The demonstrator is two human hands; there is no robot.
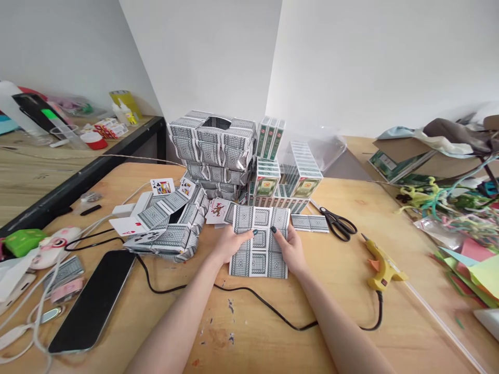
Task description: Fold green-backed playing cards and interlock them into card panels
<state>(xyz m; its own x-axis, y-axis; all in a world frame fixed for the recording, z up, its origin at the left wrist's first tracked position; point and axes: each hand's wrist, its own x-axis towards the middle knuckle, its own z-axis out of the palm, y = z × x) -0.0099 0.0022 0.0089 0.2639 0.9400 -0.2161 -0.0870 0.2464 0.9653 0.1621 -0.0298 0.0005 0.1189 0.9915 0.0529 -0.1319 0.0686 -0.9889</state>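
Both hands grip the flat panel of joined green-backed playing cards [260,257] at worktop centre. Left hand [230,243] on left edge, right hand [291,250] on right edge, fingers over top, probably pinning it flat. Yellow glue gun [381,266] lies near the right hand.

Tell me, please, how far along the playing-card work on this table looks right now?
Done: a stack of folded card panels stands at the back, and another folded piece lies in front of it. In hand: the left hand and right hand hold a flat card sheet, backs up. Left: boxed decks and loose cards lie unused; the glue gun and scissors lie aside.
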